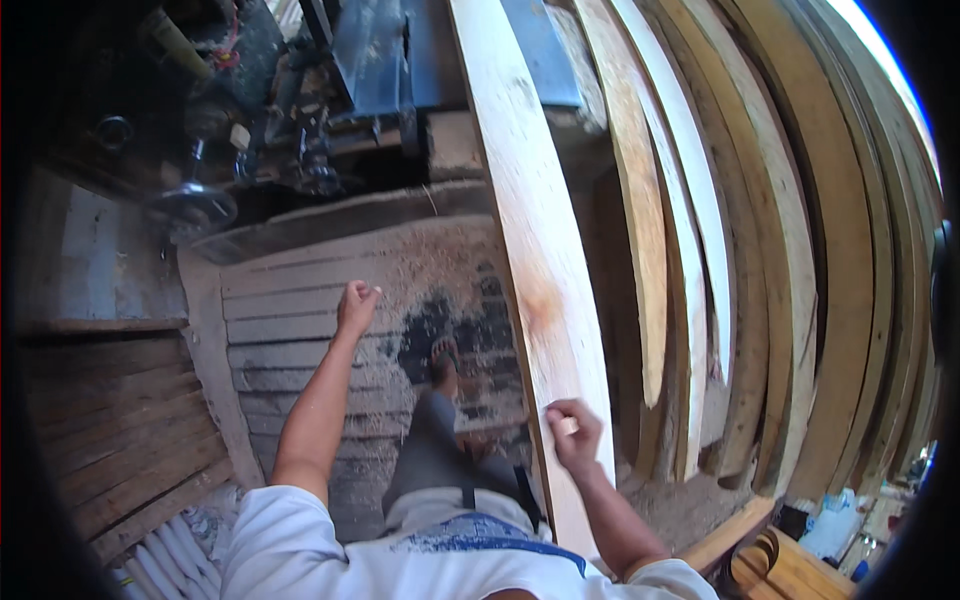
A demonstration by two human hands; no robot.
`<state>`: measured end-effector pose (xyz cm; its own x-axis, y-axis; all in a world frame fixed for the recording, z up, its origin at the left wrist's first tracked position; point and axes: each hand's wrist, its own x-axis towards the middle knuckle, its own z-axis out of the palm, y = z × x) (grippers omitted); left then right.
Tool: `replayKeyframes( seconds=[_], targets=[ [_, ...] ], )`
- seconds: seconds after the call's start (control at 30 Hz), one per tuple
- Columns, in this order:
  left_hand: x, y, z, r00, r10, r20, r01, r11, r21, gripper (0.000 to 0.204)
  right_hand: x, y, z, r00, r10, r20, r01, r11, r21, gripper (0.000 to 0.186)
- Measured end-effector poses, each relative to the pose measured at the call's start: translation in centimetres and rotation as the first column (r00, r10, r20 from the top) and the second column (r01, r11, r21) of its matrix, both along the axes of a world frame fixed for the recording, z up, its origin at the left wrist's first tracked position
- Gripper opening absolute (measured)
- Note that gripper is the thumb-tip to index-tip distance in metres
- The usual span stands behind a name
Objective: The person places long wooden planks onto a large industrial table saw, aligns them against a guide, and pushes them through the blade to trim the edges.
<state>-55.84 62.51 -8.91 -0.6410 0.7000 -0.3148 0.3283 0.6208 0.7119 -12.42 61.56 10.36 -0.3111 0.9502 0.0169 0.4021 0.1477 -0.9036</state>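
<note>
A long pale board (540,250) runs from the top centre down beside my right side. My right hand (575,430) is curled at this board's left part, low in the view; a small pale patch shows among its fingers, and I cannot make out whether it is a held object. My left hand (359,300) hangs over the slatted floor, left of the board, with its fingers curled and nothing visible in them. Ahead, the board's far part lies over a machine with a blue-grey metal bed (370,55).
Several boards (760,250) stand along the right. A handwheel (200,205) sticks out of the machinery at the upper left. Wooden planks (120,420) border the left. Sawdust covers parts of the slatted floor (280,330), where my foot stands. Assorted items lie at the lower right.
</note>
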Motion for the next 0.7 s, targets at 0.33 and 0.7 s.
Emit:
replayKeyframes(
  seconds=[0.33,0.7],
  targets=[
    [38.7,-31.0,7.8,0.407,0.011,0.913,0.356,0.919,-0.169,0.062,26.8,-22.8,-5.9,0.975,0.030,0.219,0.130,0.723,-0.678,0.065],
    [47.1,-44.9,7.2,0.656,0.015,0.755,-0.332,0.904,0.270,0.057,20.1,-35.7,-10.1,0.989,-0.012,-0.150,-0.102,0.684,-0.722,0.057]
  ],
)
